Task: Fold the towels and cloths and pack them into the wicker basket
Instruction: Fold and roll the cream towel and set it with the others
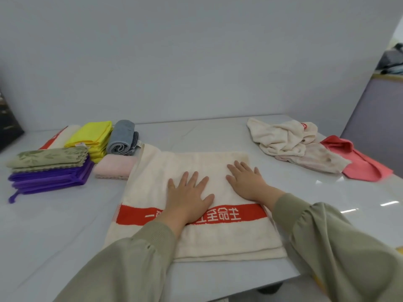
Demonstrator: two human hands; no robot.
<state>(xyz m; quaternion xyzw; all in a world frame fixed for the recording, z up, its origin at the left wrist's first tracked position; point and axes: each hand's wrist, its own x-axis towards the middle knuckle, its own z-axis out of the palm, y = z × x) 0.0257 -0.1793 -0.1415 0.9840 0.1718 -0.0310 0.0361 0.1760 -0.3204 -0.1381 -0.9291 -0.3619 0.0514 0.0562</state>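
I am pressing the cream towel point(196, 171), folded once at the near middle of the table point(218, 131), with my left hand point(189, 197) and right hand point(246, 182) both flat, fingers spread, holding nothing, probably smoothing the fold. Folded cloths point(65, 158) are waiting far left; crumpled towels point(290, 144) are lying far right. I am seeing no basket.

The tabletop point(218, 136) carries one flat cream towel point(196, 162) at six o'clock, six folded cloth bundles point(91, 136) at ten o'clock, one coral cloth point(362, 168) and seemingly two crumpled cream towels point(281, 138) at two o'clock.
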